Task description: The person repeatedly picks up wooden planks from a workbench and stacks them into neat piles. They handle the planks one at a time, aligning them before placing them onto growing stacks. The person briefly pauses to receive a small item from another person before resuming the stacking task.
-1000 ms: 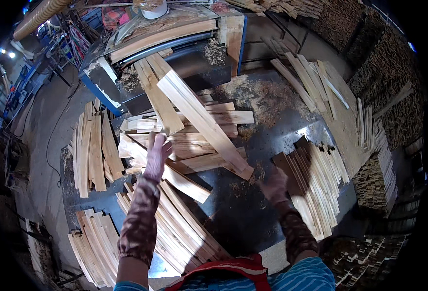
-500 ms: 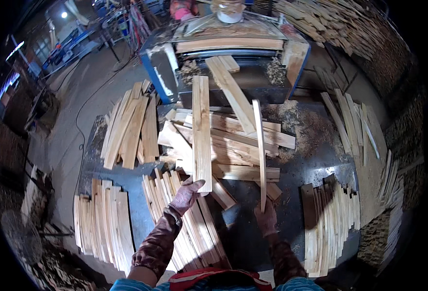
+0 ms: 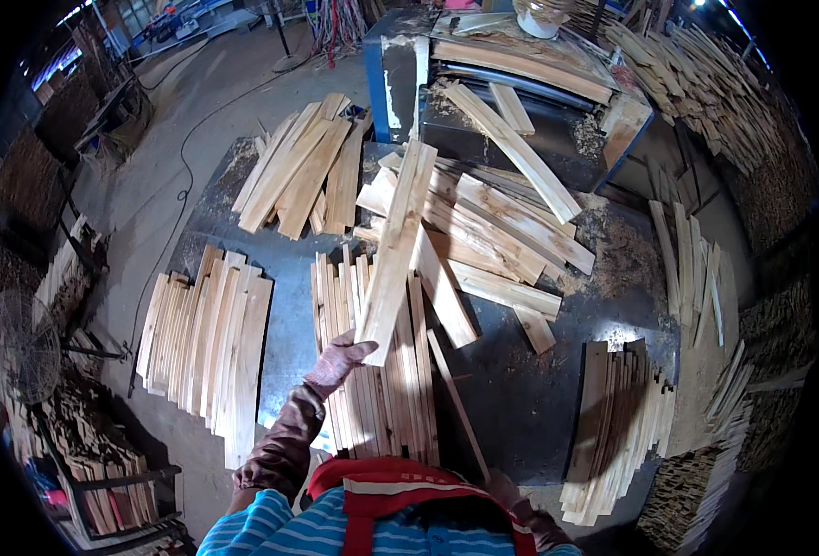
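My left hand (image 3: 342, 360), in a pinkish glove, is closed round the near end of a long flat wooden board (image 3: 398, 250). That board slants up and away over the stacks. Close to my body, the right hand (image 3: 502, 489) is dim and partly hidden by my clothing. It grips the near end of a narrow board (image 3: 456, 400) seen edge-on, beside the middle stack. Beneath my left hand stands this middle stack of boards (image 3: 363, 417), set on edge. A loose heap of boards (image 3: 502, 232) lies beyond on the dark metal table (image 3: 511, 408).
A planer-like machine (image 3: 395, 88) stands at the far side, one board (image 3: 516, 153) resting on its bed. Other stacks sit at the left (image 3: 210, 343), far left (image 3: 298, 167) and right (image 3: 613, 426). A fan (image 3: 22, 347) stands at the left.
My view has turned right and downward. The right hand has drawn its board back toward my body, lowering it beside the middle stack. The left hand still holds its board, now tilted to the right.
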Motion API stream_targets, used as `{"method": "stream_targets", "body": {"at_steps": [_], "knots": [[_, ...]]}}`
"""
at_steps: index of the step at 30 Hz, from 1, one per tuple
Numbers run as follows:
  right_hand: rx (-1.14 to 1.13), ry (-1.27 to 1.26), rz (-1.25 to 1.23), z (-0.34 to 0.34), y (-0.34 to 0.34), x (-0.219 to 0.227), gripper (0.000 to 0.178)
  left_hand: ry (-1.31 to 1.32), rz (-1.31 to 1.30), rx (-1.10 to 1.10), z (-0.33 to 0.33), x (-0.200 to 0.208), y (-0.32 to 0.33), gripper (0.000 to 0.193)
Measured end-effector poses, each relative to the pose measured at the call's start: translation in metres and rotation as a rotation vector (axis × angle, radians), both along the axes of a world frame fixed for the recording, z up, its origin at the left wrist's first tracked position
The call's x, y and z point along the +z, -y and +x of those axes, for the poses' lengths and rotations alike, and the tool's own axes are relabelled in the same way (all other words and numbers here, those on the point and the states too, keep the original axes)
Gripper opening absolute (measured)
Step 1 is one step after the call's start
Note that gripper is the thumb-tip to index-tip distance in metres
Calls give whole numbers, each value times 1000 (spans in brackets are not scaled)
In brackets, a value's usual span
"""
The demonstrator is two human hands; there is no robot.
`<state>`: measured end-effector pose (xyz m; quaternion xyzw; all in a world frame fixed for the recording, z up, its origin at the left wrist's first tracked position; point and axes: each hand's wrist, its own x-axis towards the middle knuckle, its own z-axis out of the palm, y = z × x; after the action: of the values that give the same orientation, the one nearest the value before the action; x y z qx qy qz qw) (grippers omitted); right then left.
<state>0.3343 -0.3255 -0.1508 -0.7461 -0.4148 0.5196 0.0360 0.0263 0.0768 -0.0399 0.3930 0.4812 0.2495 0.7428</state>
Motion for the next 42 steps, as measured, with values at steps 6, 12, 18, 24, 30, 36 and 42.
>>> {"method": "stream_targets", "body": {"at_steps": [6, 12, 18, 24, 30, 36, 42], "knots": [[-11, -48, -24, -24, -158, 58, 63, -38, 15, 155, -71, 27, 42, 34], [465, 199, 315, -40, -223, -1, 45, -23, 10, 354, -168, -42, 92, 31], [132, 621, 808, -9, -341, 20, 74, -114, -241, 320, -177, -100, 162, 34], [48, 517, 431, -4, -406, 22, 85, 29, -380, 536, -164, -108, 156, 36], [-352, -164, 528, 32, -403, 44, 25, 10, -417, 597, -173, -121, 156, 26], [-265, 6, 663, 53, -319, 59, 28, -10, -355, 579, -177, -132, 151, 20], [-352, -94, 650, 2, -252, 114, 20, -336, -191, 499, -169, -142, 153, 20]]}}
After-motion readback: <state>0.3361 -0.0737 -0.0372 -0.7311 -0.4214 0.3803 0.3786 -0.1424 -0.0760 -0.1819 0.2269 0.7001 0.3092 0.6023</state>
